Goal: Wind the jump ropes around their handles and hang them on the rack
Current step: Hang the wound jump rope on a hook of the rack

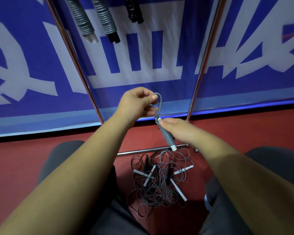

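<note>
A grey jump rope is wound tightly around its white handles point(166, 134), forming a coil held tilted in front of me. My right hand point(178, 128) grips the coil along its side. My left hand point(137, 102) pinches the free end loop of the rope point(158, 102) above the coil. On the red floor between my knees lies a tangled pile of loose ropes point(158, 182) with white and black handles. Three wound ropes hang at the top: two grey point(82, 19) point(105, 17) and one black point(133, 9).
The rack's chrome uprights point(76, 65) point(202, 65) lean in on either side, and its base bar point(143, 150) runs across the floor just beyond the pile. A blue banner with white characters point(159, 48) hangs behind it. My knees point(66, 158) flank the pile.
</note>
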Available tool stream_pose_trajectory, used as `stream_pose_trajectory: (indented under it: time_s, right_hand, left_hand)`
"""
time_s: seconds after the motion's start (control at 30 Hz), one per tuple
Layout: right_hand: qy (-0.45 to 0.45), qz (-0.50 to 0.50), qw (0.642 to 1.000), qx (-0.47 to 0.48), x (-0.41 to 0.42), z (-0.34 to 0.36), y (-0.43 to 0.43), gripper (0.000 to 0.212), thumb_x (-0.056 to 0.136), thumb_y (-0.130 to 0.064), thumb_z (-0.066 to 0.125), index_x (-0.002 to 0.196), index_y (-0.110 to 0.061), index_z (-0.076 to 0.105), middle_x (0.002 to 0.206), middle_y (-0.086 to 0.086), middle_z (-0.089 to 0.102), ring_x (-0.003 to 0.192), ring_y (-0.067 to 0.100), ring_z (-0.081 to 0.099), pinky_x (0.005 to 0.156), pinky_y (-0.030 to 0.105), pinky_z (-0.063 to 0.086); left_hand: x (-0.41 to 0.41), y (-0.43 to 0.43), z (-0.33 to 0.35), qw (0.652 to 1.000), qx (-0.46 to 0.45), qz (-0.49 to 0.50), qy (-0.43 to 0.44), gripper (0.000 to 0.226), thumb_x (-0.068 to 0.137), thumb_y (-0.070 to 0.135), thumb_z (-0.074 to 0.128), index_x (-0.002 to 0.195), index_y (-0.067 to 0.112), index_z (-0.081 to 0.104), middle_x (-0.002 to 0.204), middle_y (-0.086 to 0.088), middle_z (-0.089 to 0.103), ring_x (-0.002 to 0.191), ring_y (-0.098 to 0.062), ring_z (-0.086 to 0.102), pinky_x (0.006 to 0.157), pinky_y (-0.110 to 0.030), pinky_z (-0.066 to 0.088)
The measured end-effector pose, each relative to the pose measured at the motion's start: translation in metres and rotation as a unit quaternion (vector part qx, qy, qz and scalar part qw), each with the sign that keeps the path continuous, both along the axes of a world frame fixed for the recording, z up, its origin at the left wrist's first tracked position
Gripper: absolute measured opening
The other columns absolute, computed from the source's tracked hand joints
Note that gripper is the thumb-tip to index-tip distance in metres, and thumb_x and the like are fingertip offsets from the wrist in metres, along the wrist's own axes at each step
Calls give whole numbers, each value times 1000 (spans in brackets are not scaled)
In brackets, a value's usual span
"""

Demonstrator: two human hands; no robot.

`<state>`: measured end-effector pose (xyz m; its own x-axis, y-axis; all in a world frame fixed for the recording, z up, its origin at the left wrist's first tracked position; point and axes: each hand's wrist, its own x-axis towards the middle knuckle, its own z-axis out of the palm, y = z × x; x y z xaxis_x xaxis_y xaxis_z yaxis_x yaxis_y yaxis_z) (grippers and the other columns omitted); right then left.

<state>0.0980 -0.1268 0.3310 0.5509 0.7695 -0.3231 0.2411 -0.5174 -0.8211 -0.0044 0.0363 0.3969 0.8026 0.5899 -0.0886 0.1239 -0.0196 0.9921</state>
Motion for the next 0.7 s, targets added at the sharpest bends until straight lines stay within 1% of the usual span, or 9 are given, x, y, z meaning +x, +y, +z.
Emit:
stream_pose_trajectory:
  time_s: [0.1, 0.13, 0.2, 0.27, 0.3, 0.37, 0.4, 0.57, 0.7]
  right_hand:
    - [-5, -23, 998, 63, -9, 13, -6, 36, 101, -51, 66, 132, -34, 71, 124, -17, 74, 116, -1, 66, 113, 32, 47]
    - [-14, -38, 995, 89, -11, 18, -7, 33, 100, -48, 70, 130, -35, 72, 122, -19, 74, 115, -3, 66, 111, 29, 48]
    - [-36, -69, 988, 133, -16, 33, -8, 23, 98, -40, 74, 120, -34, 75, 111, -19, 75, 106, -3, 67, 98, 24, 50]
    - [-43, -88, 981, 170, -18, 49, -7, 12, 97, -32, 76, 109, -31, 77, 97, -14, 77, 95, 4, 70, 90, 28, 55]
    - [-40, -92, 978, 183, -19, 58, -6, 10, 97, -30, 76, 107, -31, 77, 94, -10, 78, 93, 8, 73, 90, 35, 59]
    - [-33, -89, 976, 196, -20, 77, -2, 11, 98, -26, 75, 109, -29, 75, 96, -2, 80, 95, 18, 77, 92, 47, 62]
    - [-36, -87, 975, 201, -21, 87, -1, 12, 99, -24, 74, 111, -27, 74, 98, 1, 80, 96, 20, 77, 92, 49, 61]
    - [-44, -84, 966, 239, -19, 137, 6, 3, 99, -23, 75, 100, -22, 75, 89, 1, 80, 89, 19, 79, 88, 51, 62]
    - [-25, -84, 960, 265, -13, 178, 12, 2, 100, -19, 72, 99, -17, 74, 93, 5, 81, 90, 24, 80, 84, 49, 63]
  left_hand:
    - [-9, -9, 14, 1000, 27, -1, -1, 15, 100, 10, 72, 105, -4, 70, 84, -13, 72, 62, -21, 71, 68, -37, 65]
    - [-12, -12, 18, 999, 36, -4, 3, 15, 99, 11, 72, 103, -4, 70, 83, -12, 72, 62, -21, 71, 68, -38, 65]
    - [-18, -14, 25, 999, 52, -9, 8, 15, 98, 13, 75, 99, -1, 71, 82, -13, 70, 63, -24, 71, 68, -38, 65]
    - [-24, -14, 34, 998, 66, -15, 8, 14, 98, 15, 76, 97, 2, 72, 86, -20, 69, 68, -29, 71, 69, -39, 65]
    - [-27, -14, 39, 997, 68, -18, 6, 13, 98, 16, 76, 96, 3, 72, 88, -23, 70, 70, -31, 72, 70, -40, 65]
    - [-32, -13, 52, 998, 64, -19, -4, 10, 98, 15, 76, 94, 6, 72, 88, -22, 70, 70, -29, 73, 71, -40, 65]
    - [-35, -13, 60, 998, 62, -19, -11, 9, 98, 14, 75, 93, 8, 72, 87, -20, 69, 68, -27, 73, 70, -39, 65]
    - [-40, -15, 107, 996, 71, -16, -42, 12, 99, 11, 73, 100, 0, 70, 84, -13, 69, 67, -23, 73, 65, -33, 64]
    - [-34, -15, 145, 994, 85, -17, -67, 15, 101, 10, 70, 106, -4, 70, 85, -13, 71, 62, -18, 71, 64, -31, 64]
